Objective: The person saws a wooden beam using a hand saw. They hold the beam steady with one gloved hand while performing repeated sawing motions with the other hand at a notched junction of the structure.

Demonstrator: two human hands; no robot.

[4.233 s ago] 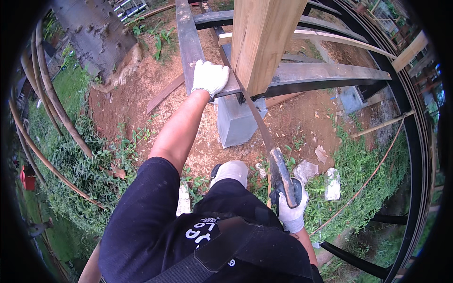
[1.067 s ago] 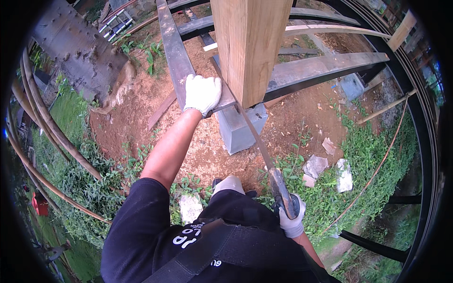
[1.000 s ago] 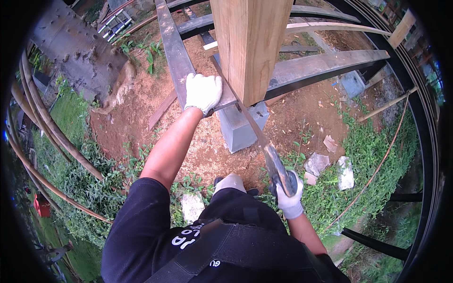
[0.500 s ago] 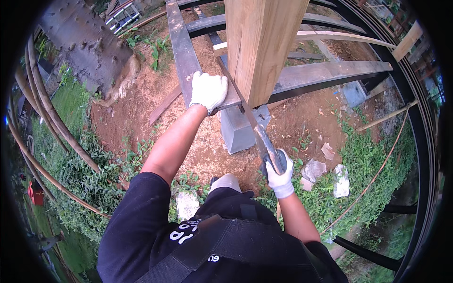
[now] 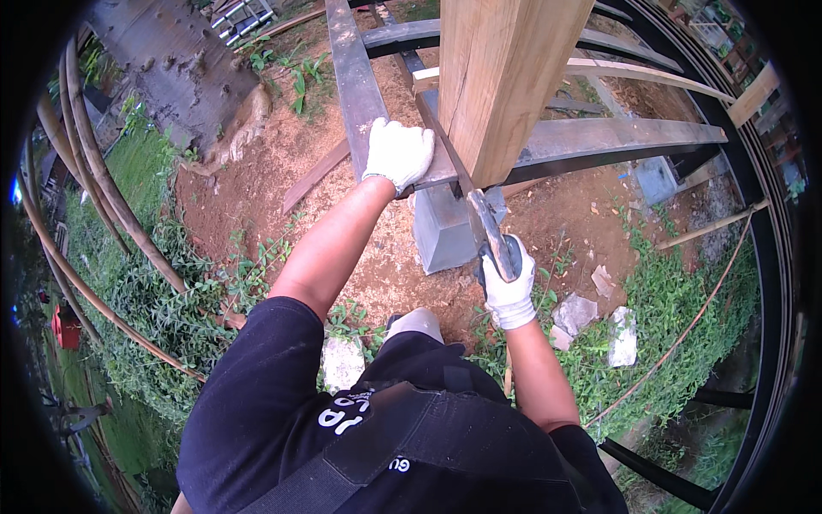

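My left hand (image 5: 399, 155), in a white glove, is closed over the near end of a dark-faced wooden beam (image 5: 353, 79). In my gloved right hand (image 5: 512, 289) is the handle of a handsaw (image 5: 490, 230). The saw's blade runs away from me, along the beam's end and close beside a thick upright wooden post (image 5: 505, 86). Where its teeth meet the wood cannot be made out. Below the post and beam is a grey concrete footing (image 5: 442, 233), partly covered by the beam end.
Another dark beam (image 5: 621, 139) runs right from the post to a curved black frame (image 5: 747, 197). A loose plank (image 5: 315, 176) lies on the sawdust-strewn soil. Broken stones (image 5: 575, 315) and plants are near my right arm; a tree trunk (image 5: 184, 73) stands far left.
My right hand has pushed the saw forward, nearer the beam, so less blade shows on my side. The left hand keeps its hold on the beam. The whole view has shifted slightly.
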